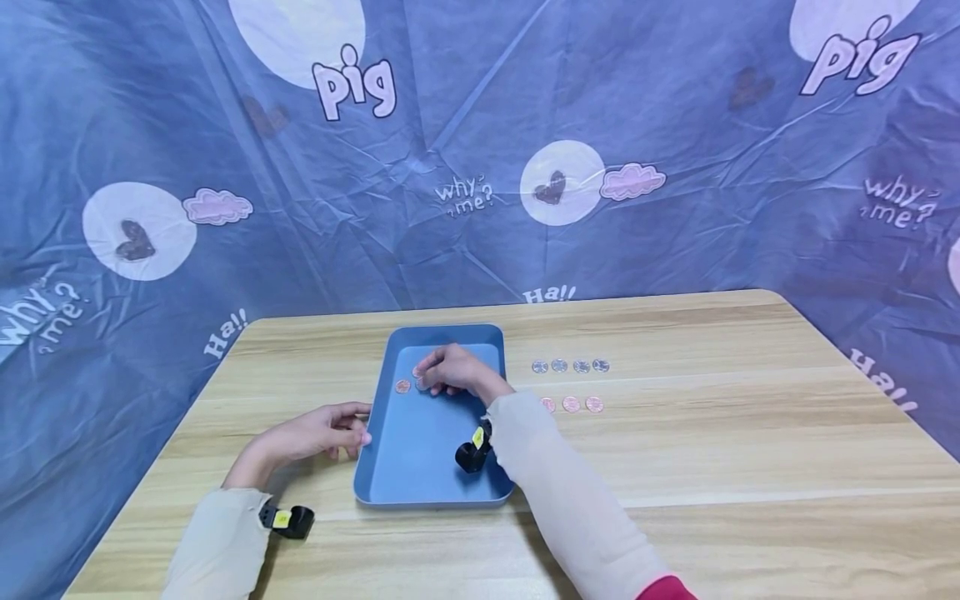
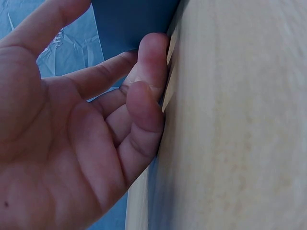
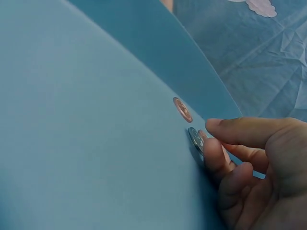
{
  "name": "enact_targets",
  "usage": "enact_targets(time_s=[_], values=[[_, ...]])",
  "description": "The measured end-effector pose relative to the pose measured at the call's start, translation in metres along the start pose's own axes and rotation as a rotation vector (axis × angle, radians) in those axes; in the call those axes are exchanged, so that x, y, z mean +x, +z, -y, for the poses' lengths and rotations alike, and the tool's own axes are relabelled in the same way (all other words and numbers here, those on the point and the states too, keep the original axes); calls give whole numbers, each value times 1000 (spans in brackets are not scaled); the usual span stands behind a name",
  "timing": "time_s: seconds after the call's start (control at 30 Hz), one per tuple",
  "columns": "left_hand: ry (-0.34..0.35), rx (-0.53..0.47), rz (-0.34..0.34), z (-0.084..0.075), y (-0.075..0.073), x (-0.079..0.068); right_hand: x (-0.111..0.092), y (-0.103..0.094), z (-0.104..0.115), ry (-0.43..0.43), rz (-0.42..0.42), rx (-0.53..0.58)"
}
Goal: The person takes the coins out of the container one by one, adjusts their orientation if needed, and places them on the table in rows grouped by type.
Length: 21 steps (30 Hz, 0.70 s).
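A blue rectangular tray [image 1: 427, 467] lies on the table. Inside it, toward the far left, are a copper-coloured coin [image 1: 402, 387] and a silver coin [image 3: 194, 139]; another copper coin [image 1: 417, 372] shows partly beside the fingers. My right hand [image 1: 456, 369] reaches into the tray with curled fingers, its fingertips pinching the edge of the silver coin, which looks slightly tilted in the right wrist view. My left hand [image 1: 318, 432] rests against the outside of the tray's left wall, fingers loosely bent, holding nothing; in the left wrist view its fingertips [image 2: 152, 52] touch tray and table.
Right of the tray, a row of several silver coins [image 1: 581, 367] lies on the wooden table [image 1: 712, 433]. Nearer, a row of copper coins [image 1: 572, 404] is partly covered by the right sleeve [image 1: 555, 467]. A blue printed cloth [image 1: 450, 250] hangs behind the table.
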<state>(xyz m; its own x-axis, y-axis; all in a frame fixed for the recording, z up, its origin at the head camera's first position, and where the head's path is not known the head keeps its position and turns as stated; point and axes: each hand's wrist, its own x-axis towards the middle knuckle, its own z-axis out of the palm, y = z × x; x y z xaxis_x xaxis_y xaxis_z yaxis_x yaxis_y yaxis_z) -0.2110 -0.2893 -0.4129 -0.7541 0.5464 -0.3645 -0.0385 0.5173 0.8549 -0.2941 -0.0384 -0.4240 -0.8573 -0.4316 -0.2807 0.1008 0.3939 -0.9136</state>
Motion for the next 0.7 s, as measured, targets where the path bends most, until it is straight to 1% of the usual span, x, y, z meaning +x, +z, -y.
enact_targets(time_s=[0.13,0.23,0.57,0.7], values=[[1,-1,0,0,0,0,-1,2,1,-14,-4,-52],[3,-1,-1,0,0,0,-2,3,2,-20,-5,-70],[12,-14,4,-1,1,0,-1,6,4,-18,-2,-158],[19,-15,7,-2,1,-1,1,7,4,-12,0,-161]])
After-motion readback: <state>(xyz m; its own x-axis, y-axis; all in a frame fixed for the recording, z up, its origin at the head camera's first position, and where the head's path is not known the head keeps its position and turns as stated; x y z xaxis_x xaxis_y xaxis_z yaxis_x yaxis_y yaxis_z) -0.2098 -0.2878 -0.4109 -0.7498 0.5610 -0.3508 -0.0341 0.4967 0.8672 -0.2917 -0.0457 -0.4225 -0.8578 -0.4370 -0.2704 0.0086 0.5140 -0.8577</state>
